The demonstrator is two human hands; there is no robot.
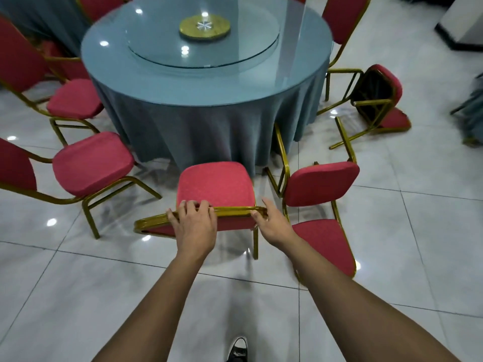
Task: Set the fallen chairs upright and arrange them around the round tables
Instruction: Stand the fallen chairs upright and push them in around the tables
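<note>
Both hands (194, 223) on chair (215, 188)

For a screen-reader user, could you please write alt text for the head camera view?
Both hands, left hand and right hand, grip the gold top rail of a red chair facing a round table draped in blue cloth. Two more red chairs lie fallen on the tiled floor to the right.

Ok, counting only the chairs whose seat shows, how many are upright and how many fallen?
Upright chairs: 3 (held chair, lower left chair, upper left chair)
Fallen chairs: 2 (near fallen chair, far fallen chair)
Total: 5
</note>
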